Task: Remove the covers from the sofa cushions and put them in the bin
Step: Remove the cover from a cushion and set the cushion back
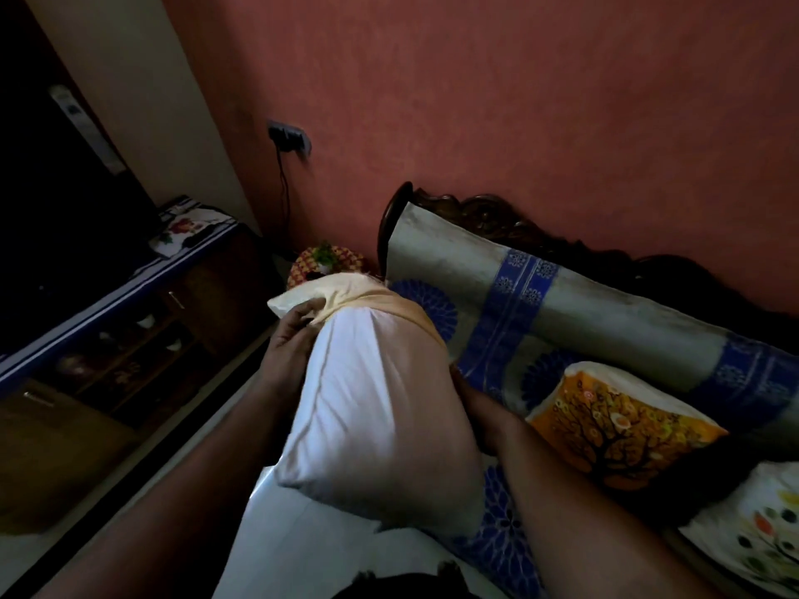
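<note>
Both forearms reach forward around a white cushion held up over the sofa. At its far end the left hand pinches the bunched yellow cover. The right hand lies against the cushion's right side, mostly hidden, so its grip cannot be told.

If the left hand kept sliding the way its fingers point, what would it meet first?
The left hand points up and away along the white cushion insert; it would probably first meet the bunched pale-yellow fabric cover it already pinches.
</note>
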Available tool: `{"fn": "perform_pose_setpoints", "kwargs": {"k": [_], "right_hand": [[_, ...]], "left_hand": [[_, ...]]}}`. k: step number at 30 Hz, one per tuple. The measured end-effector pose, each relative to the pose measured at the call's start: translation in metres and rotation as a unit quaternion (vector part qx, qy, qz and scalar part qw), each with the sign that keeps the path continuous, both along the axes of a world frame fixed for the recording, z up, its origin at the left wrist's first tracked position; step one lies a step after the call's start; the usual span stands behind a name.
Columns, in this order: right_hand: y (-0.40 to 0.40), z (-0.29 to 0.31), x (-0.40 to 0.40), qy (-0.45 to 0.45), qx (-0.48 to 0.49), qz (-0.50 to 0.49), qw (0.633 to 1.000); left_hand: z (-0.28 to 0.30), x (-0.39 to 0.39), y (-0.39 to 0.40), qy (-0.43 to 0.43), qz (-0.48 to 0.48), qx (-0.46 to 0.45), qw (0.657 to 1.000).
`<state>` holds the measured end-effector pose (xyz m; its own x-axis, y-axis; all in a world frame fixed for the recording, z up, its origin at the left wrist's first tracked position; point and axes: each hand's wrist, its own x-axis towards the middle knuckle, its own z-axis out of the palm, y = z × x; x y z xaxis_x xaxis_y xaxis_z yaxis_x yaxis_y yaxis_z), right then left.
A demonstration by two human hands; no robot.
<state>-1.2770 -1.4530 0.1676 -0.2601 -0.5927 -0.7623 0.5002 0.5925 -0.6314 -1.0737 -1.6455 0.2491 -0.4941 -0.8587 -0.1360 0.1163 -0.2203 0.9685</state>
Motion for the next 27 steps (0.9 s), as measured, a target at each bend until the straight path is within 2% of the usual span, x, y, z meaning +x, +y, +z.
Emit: {"fn": "perform_pose_setpoints", "kwargs": {"k": [4,7,9,11,12,14,15,16,17,20,21,24,27], "right_hand": [[0.0,-0.001,-0.001,0.055,0.042,-0.016,0.997],[-0.001,-0.001,0.003,0.119,0.002,-0.045,0.992],[-0.001,-0.005,0.002,0.212,-0.005,-0.066,0.975],[-0.003,-0.002,0.001,0.298,-0.014,-0.054,0.953],[-0.005,0.002,0.004,0.332,-0.035,-0.034,0.942],[-0.009,0.008,0.014,0.38,-0.064,0.018,0.923],[-0.011,0.01,0.02,0.397,-0.079,0.045,0.913],[-0.01,0.012,0.027,0.407,-0.086,0.074,0.906],[-0.008,0.012,0.031,0.412,-0.092,0.096,0.902],[0.003,0.012,0.029,0.417,-0.08,0.115,0.898],[0.007,0.013,0.027,0.421,-0.078,0.106,0.898],[0.013,0.022,0.021,0.461,-0.049,0.076,0.883],[0.011,0.033,0.024,0.521,-0.029,0.071,0.85]], "left_hand": [[-0.03,0.015,-0.017,-0.154,-0.069,-0.044,0.985],[-0.053,0.027,-0.033,-0.296,-0.099,-0.131,0.941],[-0.061,0.03,-0.038,-0.362,-0.062,-0.199,0.909],[-0.061,0.022,-0.028,-0.37,-0.021,-0.292,0.882],[-0.059,0.013,-0.018,-0.379,-0.036,-0.358,0.853],[-0.065,-0.01,0.002,-0.394,-0.133,-0.472,0.777],[-0.068,-0.021,0.011,-0.408,-0.185,-0.483,0.753],[-0.072,-0.031,0.017,-0.421,-0.218,-0.472,0.743],[-0.078,-0.037,0.021,-0.416,-0.23,-0.466,0.746],[-0.082,-0.05,0.032,-0.379,-0.219,-0.432,0.788],[-0.083,-0.054,0.035,-0.375,-0.21,-0.438,0.789],[-0.079,-0.062,0.044,-0.38,-0.198,-0.489,0.76],[-0.08,-0.066,0.044,-0.352,-0.178,-0.525,0.754]]}}
